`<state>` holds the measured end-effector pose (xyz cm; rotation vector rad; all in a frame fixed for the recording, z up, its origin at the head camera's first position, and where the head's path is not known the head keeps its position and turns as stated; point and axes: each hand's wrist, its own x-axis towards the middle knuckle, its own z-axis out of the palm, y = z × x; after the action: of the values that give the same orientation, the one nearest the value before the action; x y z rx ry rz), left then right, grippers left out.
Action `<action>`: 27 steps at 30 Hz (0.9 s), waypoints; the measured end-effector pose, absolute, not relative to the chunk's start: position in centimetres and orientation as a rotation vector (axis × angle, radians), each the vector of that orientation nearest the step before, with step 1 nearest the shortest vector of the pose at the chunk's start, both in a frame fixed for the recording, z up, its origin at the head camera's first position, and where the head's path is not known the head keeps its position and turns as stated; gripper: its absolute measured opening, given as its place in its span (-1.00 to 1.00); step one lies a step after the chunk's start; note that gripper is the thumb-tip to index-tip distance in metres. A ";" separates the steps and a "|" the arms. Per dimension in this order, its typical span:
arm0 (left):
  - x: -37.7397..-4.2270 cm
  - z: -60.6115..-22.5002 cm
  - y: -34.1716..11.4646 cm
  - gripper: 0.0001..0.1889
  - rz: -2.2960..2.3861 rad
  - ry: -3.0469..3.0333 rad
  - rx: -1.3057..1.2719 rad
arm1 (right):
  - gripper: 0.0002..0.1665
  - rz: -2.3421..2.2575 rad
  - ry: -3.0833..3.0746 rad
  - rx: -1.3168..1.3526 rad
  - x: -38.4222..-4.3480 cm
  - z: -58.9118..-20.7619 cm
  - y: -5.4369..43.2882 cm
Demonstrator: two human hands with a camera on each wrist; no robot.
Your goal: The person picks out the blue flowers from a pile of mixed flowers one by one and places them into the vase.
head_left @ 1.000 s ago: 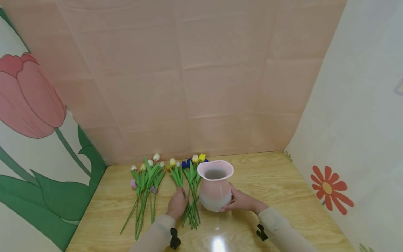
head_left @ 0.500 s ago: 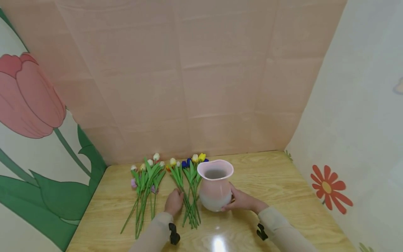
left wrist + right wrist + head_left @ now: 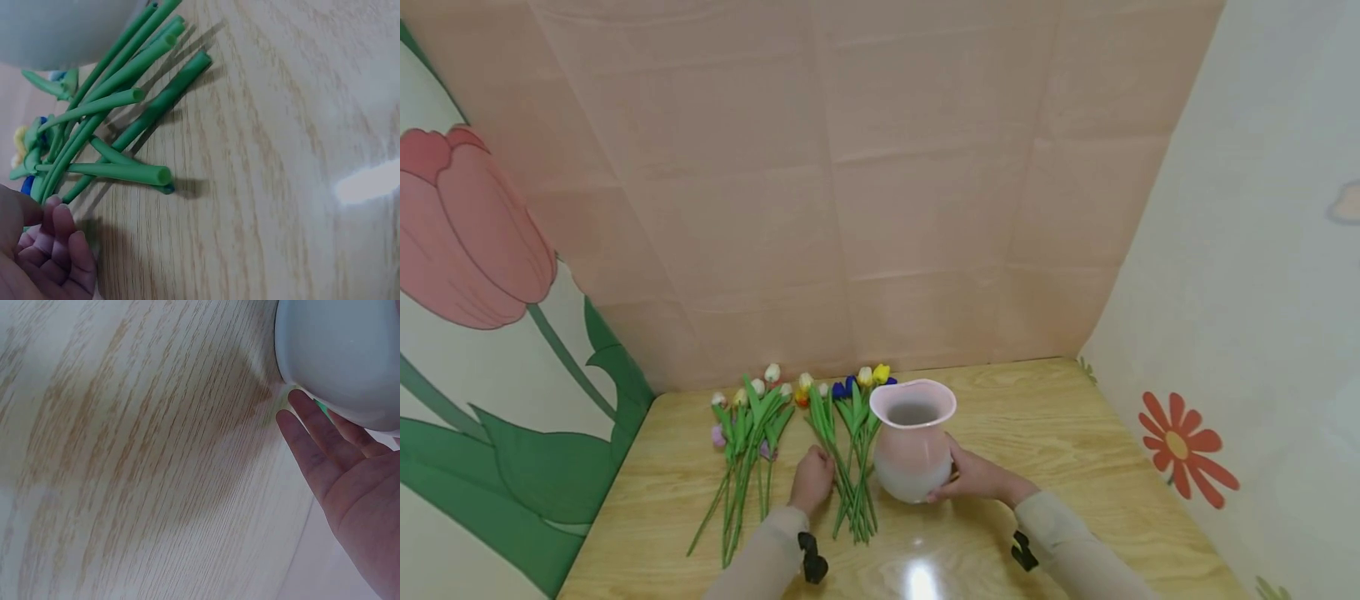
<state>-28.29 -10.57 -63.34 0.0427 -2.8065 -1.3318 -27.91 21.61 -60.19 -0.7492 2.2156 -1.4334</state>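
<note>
Head view shows a person's two hands working at a wooden counter (image 3: 1060, 433) inside a booth of pink and flower-printed walls. A pink-and-white vase (image 3: 913, 450) stands upright near the middle, and the right hand (image 3: 973, 477) lies against its right side with fingers straight — the right wrist view shows an open palm touching the vase's rounded base, not wrapped round it. Just left of the vase lies a bunch of stems (image 3: 853, 467) with yellow and blue heads pointing away from the person. The left hand (image 3: 812, 482) sits on that bunch's left edge, fingers curled; in the left wrist view they bend beside the cut ends, and it looks like a pinch on one stem, though the contact itself is half hidden. A second bunch (image 3: 747, 442) lies further left, apart from both hands. The step in hand seems to be picking a stem while steadying the vase — next would call for lifting it clear of its neighbours.
</note>
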 end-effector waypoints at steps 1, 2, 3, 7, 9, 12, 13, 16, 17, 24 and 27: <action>-28.3 -63.3 -10.6 -0.90 -1.328 -2.792 0.040 | 0.28 -1.434 2.215 -0.750 -27.9 -60.2 21.6; -28.2 -63.2 -10.6 -0.90 -1.321 -2.779 0.040 | 0.28 -1.433 2.214 -0.749 -28.0 -60.2 21.6; -28.2 -63.2 -10.6 -0.90 -1.313 -2.764 0.039 | 0.28 -1.434 2.211 -0.744 -28.0 -60.2 21.6; -28.3 -62.6 -10.7 -0.89 -1.290 -2.690 0.043 | 0.28 -1.436 2.202 -0.751 -28.0 -60.2 21.6; -28.3 -62.1 -10.9 -0.88 -1.287 -2.648 0.044 | 0.27 -1.439 2.197 -0.758 -28.0 -60.2 21.7; -28.5 -61.1 -11.3 -0.87 -1.277 -2.584 0.037 | 0.27 -1.436 2.199 -0.754 -28.0 -60.2 21.7; -28.6 -60.7 -11.4 -0.86 -1.271 -2.557 0.030 | 0.26 -1.436 2.202 -0.756 -28.0 -60.2 21.7; -28.7 -59.5 -12.0 -0.78 -1.291 -2.499 0.021 | 0.26 -1.437 2.207 -0.751 -28.0 -60.2 21.7; -28.8 -59.2 -12.3 -0.75 -1.286 -2.488 0.023 | 0.27 -1.437 2.209 -0.752 -28.0 -60.2 21.6; -29.3 -57.4 -14.4 -0.73 -1.225 -2.389 0.074 | 0.28 -1.426 2.219 -0.733 -27.9 -60.1 21.7; -29.5 -57.0 -15.3 -0.79 -1.195 -2.339 0.092 | 0.27 -1.431 2.220 -0.742 -28.0 -60.2 21.7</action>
<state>-29.49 -15.34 -57.05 0.0924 -2.3392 -1.1949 -27.98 21.65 -60.18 -0.7417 2.2199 -1.4306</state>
